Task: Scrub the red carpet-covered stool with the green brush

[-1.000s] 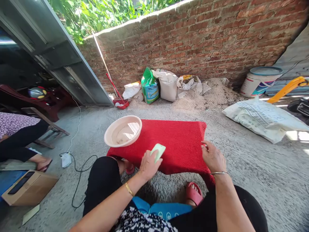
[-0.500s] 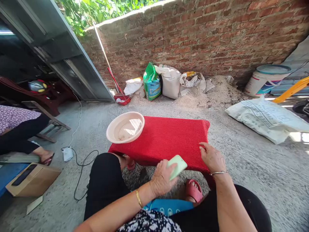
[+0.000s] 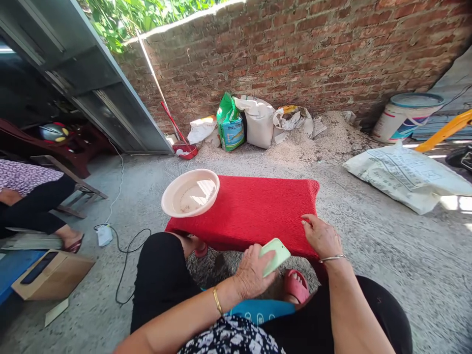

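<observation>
Head view. Displaced since one second earlier, toward the body and to the right: the pale green phone [image 3: 280, 253], then over the red cloth [image 3: 265, 201], now at its near edge. Nearly unchanged since then: the right hand [image 3: 323, 239], by the right end of the red-draped worktop.

Upright at the left end of the worktop: a round pale basin [image 3: 169, 206], containing clear water, with bright reflections on the surface and small dark specks lower down. Farther back, along the brick wall [image 3: 332, 59]: a red dustpan [image 3: 189, 153] with something white inside, a green bag [image 3: 231, 128] and a pale sack [image 3: 259, 125], side by side, contents hidden. At far right: a white bucket [image 3: 401, 120] with a blue rim, contents not discernible.

Gripped in the left hand [image 3: 252, 270]: the phone, tilted, with one finger laid across its upper face and its far end projecting past the fingers toward the right hand. In the right hand: fingers loosely bent, with a narrow gap between thumb and forefinger, well apart from the basin; contact with the cloth impossible to tell.
</observation>
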Motion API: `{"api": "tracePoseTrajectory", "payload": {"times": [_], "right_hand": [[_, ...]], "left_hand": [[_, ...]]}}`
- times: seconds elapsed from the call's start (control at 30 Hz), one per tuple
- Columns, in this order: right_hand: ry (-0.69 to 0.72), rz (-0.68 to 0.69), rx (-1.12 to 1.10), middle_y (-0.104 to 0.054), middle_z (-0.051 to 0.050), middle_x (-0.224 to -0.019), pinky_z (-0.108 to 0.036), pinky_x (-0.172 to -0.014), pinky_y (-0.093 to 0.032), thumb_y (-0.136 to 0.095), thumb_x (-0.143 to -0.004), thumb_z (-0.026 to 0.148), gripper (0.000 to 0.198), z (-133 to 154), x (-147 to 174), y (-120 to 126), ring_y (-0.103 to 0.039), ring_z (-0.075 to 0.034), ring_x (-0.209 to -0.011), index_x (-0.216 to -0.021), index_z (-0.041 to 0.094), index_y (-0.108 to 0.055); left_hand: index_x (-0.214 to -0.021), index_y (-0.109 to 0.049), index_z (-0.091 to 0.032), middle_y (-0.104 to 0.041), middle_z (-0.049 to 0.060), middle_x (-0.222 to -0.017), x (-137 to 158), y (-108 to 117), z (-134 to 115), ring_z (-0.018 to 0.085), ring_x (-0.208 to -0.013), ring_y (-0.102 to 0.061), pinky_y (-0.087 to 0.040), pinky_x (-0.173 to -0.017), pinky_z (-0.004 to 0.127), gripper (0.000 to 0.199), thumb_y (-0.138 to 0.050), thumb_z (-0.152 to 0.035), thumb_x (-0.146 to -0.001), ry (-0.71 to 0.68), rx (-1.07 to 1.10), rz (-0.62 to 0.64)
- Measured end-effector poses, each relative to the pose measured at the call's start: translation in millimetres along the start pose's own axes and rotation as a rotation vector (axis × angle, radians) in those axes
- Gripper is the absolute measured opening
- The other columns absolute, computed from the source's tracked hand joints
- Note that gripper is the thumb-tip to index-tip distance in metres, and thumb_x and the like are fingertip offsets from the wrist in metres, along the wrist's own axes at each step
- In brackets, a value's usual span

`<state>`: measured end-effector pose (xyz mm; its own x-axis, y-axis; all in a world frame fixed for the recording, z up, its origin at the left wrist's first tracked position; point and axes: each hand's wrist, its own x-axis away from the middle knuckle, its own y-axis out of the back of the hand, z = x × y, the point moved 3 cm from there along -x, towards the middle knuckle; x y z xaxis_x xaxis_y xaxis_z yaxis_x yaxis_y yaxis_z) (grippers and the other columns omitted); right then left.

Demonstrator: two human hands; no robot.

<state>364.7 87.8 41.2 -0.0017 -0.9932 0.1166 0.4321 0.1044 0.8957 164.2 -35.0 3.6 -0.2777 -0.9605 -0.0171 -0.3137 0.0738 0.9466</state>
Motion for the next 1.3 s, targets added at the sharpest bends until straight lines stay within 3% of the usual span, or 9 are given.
{"api": "tracePoseTrajectory", "payload": {"times": [0.33, 0.47, 0.63, 0.7, 0.87, 0.97, 1.07, 1.2, 1.3], "right_hand": [[0.021, 0.065, 0.054, -0.068, -0.008, -0.111, -0.038, -0.083, -0.047, -0.041, -0.094, 0.037, 0.036, 4, 6, 0, -0.064, -0.027, -0.098, -0.122, 0.027, -0.06], [0.022, 0.092, 0.058, -0.067, -0.008, -0.112, -0.038, -0.084, -0.047, -0.041, -0.094, 0.036, 0.036, 5, 5, -3, -0.064, -0.027, -0.1, -0.122, 0.027, -0.06], [0.023, 0.098, 0.068, -0.067, -0.008, -0.112, -0.039, -0.085, -0.046, -0.04, -0.094, 0.038, 0.037, 2, 0, -9, -0.064, -0.027, -0.099, -0.122, 0.027, -0.061], [0.021, 0.097, 0.071, -0.068, -0.008, -0.112, -0.039, -0.083, -0.046, -0.041, -0.093, 0.039, 0.037, 1, -1, -10, -0.064, -0.027, -0.097, -0.122, 0.027, -0.061], [0.02, 0.099, 0.091, -0.068, -0.009, -0.112, -0.04, -0.082, -0.047, -0.041, -0.093, 0.039, 0.037, 3, 3, -8, -0.065, -0.028, -0.096, -0.122, 0.027, -0.061], [0.015, 0.117, 0.099, -0.067, -0.009, -0.114, -0.04, -0.084, -0.047, -0.041, -0.094, 0.039, 0.037, 4, 5, -7, -0.064, -0.029, -0.099, -0.124, 0.028, -0.06], [0.023, 0.122, 0.103, -0.067, -0.009, -0.115, -0.041, -0.085, -0.047, -0.04, -0.094, 0.039, 0.037, 6, 5, -6, -0.064, -0.029, -0.101, -0.124, 0.027, -0.06], [0.041, 0.13, 0.106, -0.066, -0.008, -0.116, -0.04, -0.085, -0.047, -0.04, -0.094, 0.038, 0.037, 8, 3, -9, -0.064, -0.028, -0.101, -0.123, 0.027, -0.06], [0.042, 0.135, 0.122, -0.066, -0.008, -0.116, -0.039, -0.085, -0.047, -0.04, -0.094, 0.038, 0.037, 9, 4, -11, -0.064, -0.028, -0.101, -0.123, 0.027, -0.06]], "left_hand": [[-0.131, -0.05, -0.02, -0.052, 0.01, -0.103, 57, 58, 157, 0.026, -0.1, -0.052, -0.044, -0.092, 0.041, 0.048, -0.053, -0.039, -0.087, 0.708, -0.168, -0.368], [-0.129, -0.05, -0.019, -0.053, 0.01, -0.101, 47, 38, 123, 0.024, -0.098, -0.053, -0.045, -0.089, 0.038, 0.047, -0.055, -0.038, -0.086, 0.73, -0.093, -0.341], [-0.127, -0.052, -0.03, -0.05, 0.007, -0.109, 31, 9, 38, 0.023, -0.098, -0.05, -0.046, -0.088, 0.037, 0.053, -0.065, -0.041, -0.077, 0.126, 0.03, -0.083], [-0.128, -0.052, -0.03, -0.05, 0.008, -0.109, 33, 16, 44, 0.024, -0.097, -0.049, -0.046, -0.089, 0.038, 0.053, -0.064, -0.042, -0.078, 0.153, 0.0, -0.1], [-0.129, -0.053, -0.023, -0.05, 0.011, -0.104, 49, 61, 133, 0.027, -0.1, -0.049, -0.044, -0.09, 0.041, 0.046, -0.053, -0.041, -0.086, 0.651, -0.207, -0.299], [-0.131, -0.052, -0.023, -0.05, 0.01, -0.102, 48, 70, 158, 0.028, -0.099, -0.049, -0.044, -0.088, 0.041, 0.049, -0.053, -0.043, -0.087, 0.815, -0.26, -0.288], [-0.131, -0.052, -0.023, -0.05, 0.011, -0.103, 34, 50, 128, 0.027, -0.099, -0.049, -0.044, -0.088, 0.04, 0.05, -0.054, -0.044, -0.086, 0.724, -0.221, -0.231], [-0.131, -0.051, -0.028, -0.048, 0.009, -0.109, 17, 16, 55, 0.024, -0.099, -0.048, -0.045, -0.089, 0.037, 0.054, -0.06, -0.046, -0.082, 0.275, -0.058, -0.112], [-0.131, -0.051, -0.028, -0.048, 0.008, -0.109, 18, 20, 50, 0.023, -0.098, -0.048, -0.045, -0.09, 0.037, 0.052, -0.059, -0.047, -0.083, 0.213, -0.023, -0.112]]}}
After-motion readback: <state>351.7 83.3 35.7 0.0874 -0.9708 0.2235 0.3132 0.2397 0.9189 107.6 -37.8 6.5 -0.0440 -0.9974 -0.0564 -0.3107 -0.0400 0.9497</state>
